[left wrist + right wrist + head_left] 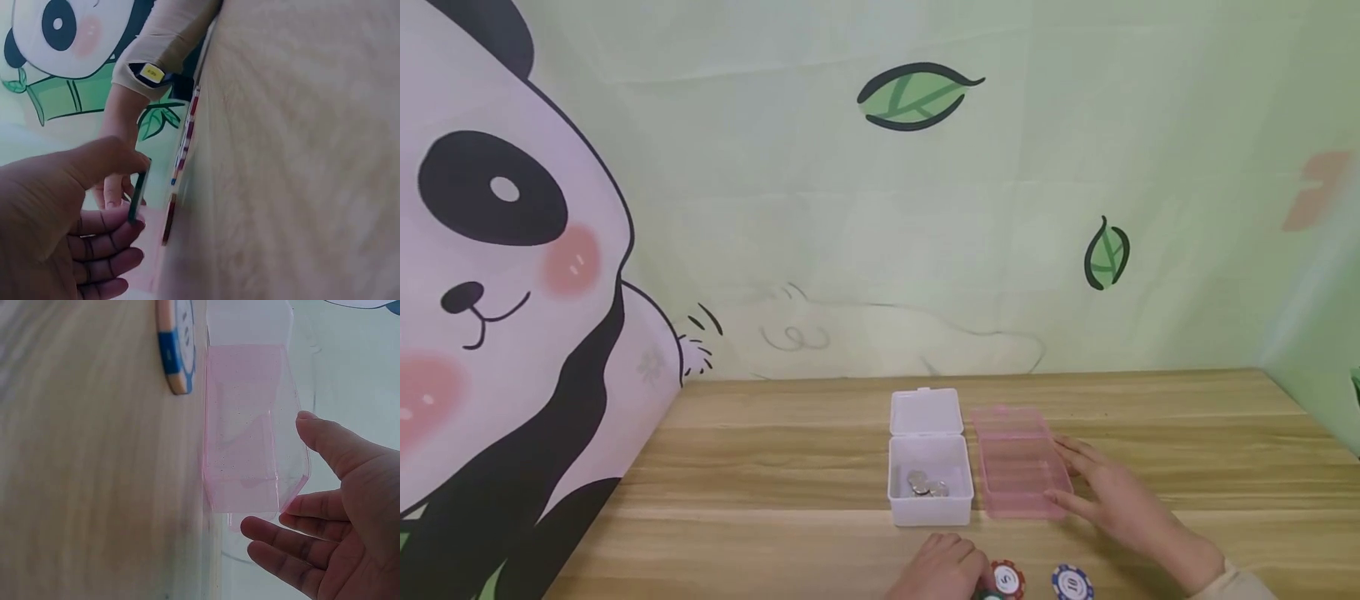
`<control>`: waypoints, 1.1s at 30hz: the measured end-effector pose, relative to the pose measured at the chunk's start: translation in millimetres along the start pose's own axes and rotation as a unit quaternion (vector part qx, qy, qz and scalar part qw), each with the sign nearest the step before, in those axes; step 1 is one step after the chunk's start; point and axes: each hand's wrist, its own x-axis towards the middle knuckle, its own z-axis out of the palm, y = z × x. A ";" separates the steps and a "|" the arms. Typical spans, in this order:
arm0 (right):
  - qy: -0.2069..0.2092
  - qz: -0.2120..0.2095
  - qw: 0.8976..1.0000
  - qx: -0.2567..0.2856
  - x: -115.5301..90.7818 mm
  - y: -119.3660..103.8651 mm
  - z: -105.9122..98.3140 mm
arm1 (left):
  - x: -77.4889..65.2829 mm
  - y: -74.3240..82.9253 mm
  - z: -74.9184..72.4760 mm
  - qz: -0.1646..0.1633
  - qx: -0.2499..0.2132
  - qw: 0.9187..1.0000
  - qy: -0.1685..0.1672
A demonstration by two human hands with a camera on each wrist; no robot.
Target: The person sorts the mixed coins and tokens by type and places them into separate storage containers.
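Observation:
My left hand [943, 568] is low in the head view, near the table's front. Its thumb and index finger pinch a green poker chip [139, 192], seen edge-on in the left wrist view. A red poker chip marked 5 [1008, 577] lies right beside that hand. Farther right lies a blue poker chip marked 10 [1072, 583]. My right hand [1123, 500] rests at the right side of a pink see-through box [1022, 505]. Its thumb touches the box's edge and its fingers are loosely extended along the side. The pink box stands with its lid back.
A white box [931, 512] with its lid raised stands just left of the pink one, with several silver coins [919, 482] inside. Behind the wooden table [775, 467] hangs a pale green cloth [760, 167] printed with a panda and leaves.

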 end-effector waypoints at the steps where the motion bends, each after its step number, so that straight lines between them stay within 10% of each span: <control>1: 0.000 0.000 1.000 0.001 0.0 -0.2 -0.4 | 1.8 0.3 -2.4 0.000 0.000 1.000 -0.004; 9: -0.004 0.001 1.000 -0.001 0.8 0.2 -2.4 | 11.6 3.3 -20.8 -0.034 -0.015 0.998 -0.047; 33: -0.012 0.012 1.000 0.012 1.0 -2.3 -1.6 | 38.3 -10.4 -53.5 -0.037 0.011 0.999 -0.026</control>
